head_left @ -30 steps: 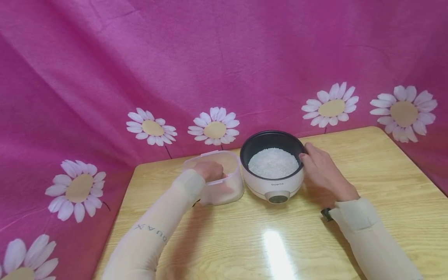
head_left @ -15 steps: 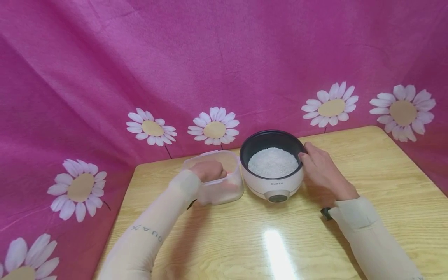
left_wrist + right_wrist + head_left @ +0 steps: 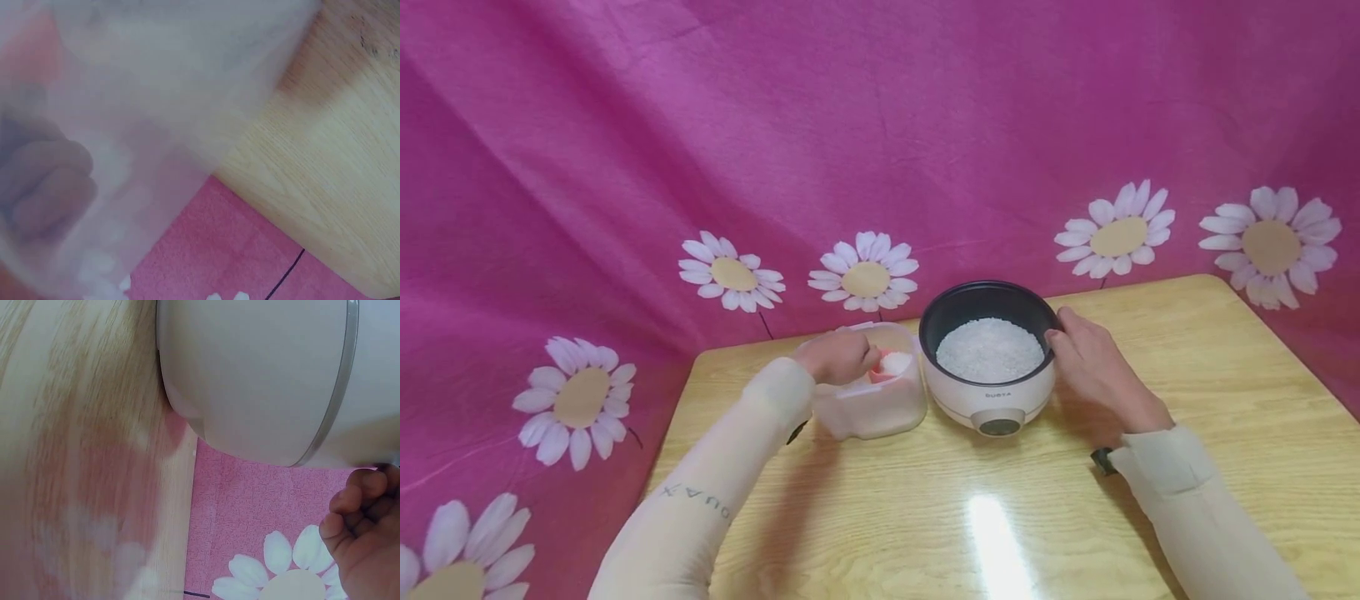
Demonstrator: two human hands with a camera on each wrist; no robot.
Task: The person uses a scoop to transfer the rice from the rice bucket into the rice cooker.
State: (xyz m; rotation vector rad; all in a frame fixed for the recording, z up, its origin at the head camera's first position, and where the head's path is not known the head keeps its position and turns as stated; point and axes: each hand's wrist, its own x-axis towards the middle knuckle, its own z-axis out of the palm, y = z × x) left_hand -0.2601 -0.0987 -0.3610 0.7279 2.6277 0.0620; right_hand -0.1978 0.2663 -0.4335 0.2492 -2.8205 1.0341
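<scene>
My left hand grips a small red scoop heaped with white rice, at the top of a translucent plastic container. In the left wrist view, the curled fingers and a red blur of the scoop show through the container's cloudy wall. Right beside the container stands a white rice cooker, its dark inner pot part filled with rice. My right hand holds the cooker's right side, thumb at the rim; in the right wrist view its fingers curl at the cooker's side.
Everything stands on a wood-grain table, toward its back edge. Behind and to the left hangs a magenta cloth printed with white daisies. A bright light reflection lies on the tabletop in front of the cooker.
My left hand has risen a little and shifted left in the container, bringing the scoop with its heap of rice into view. The right hand keeps its hold on the cooker.
</scene>
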